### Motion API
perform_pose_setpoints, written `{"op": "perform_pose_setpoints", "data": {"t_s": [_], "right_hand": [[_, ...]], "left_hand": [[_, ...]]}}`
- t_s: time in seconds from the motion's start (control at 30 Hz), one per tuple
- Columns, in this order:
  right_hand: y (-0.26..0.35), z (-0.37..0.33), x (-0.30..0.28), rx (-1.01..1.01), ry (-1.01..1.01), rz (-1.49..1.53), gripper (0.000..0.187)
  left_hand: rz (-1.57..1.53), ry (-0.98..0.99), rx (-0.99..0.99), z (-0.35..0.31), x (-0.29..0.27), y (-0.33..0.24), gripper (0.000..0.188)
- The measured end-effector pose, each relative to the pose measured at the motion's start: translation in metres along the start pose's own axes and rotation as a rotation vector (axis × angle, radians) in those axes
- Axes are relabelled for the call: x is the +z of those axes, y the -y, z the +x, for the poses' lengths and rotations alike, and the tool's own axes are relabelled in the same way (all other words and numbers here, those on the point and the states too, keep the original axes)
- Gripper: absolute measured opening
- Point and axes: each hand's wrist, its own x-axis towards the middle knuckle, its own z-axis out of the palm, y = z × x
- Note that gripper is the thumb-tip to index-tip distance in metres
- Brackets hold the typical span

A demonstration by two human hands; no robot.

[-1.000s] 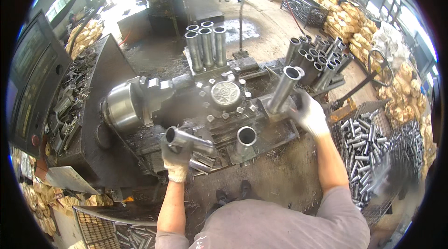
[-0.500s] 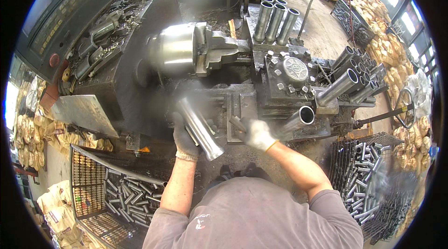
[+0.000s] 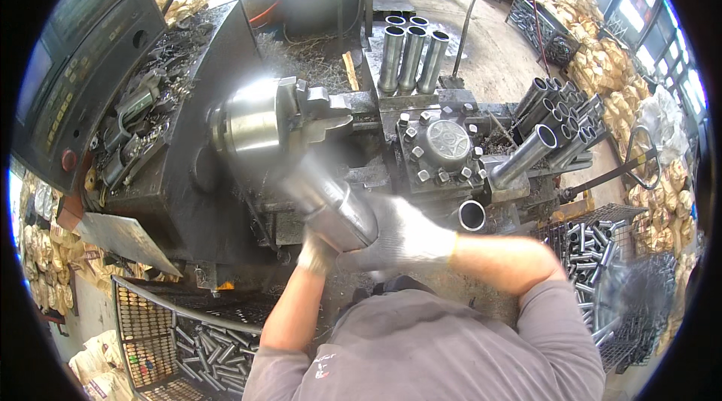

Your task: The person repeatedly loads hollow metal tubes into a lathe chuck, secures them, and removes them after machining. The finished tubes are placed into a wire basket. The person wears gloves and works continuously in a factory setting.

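Note:
A shiny metal tube is held slanted in front of my body, its near end toward me and its far end blurred by the lathe chuck. My left hand, in a grey-white knit glove, grips it from below near the close end. My right hand, gloved in white, is wrapped against the right side of that same end; its fingertips are hidden behind the tube. Just right of this hand, another tube lies with its open end facing me, beneath the bolted tool post.
Several tubes stand upright on the machine's far side, and more are stacked at right. Wire baskets of short metal pieces flank me at left and right. A control panel rises at far left.
My right hand has moved left onto the tube; the short dark piece it held no longer shows. The tube's close end has risen and turned, and the whole view has shifted.

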Motion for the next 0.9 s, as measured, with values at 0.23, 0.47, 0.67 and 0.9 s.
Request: {"op": "perform_pose_setpoints", "data": {"t_s": [0.23,0.47,0.67,0.9], "right_hand": [[-0.009,0.117,-0.166,-0.282,-0.139,-1.227,0.065],[-0.12,0.221,-0.176,-0.079,0.223,-1.154,0.053],[-0.14,0.248,-0.14,0.011,0.369,-0.962,0.07],[-0.135,0.255,-0.16,0.155,0.51,-0.841,0.055]], "left_hand": [[0.437,-0.374,0.211,0.07,-0.007,0.034,0.037],[0.177,-0.7,0.138,-0.087,-0.1,0.025,0.04],[-0.009,-1.259,0.474,-0.184,-0.191,0.017,0.042],[-0.288,-1.485,0.502,-0.21,-0.189,-0.04,0.053]]}}
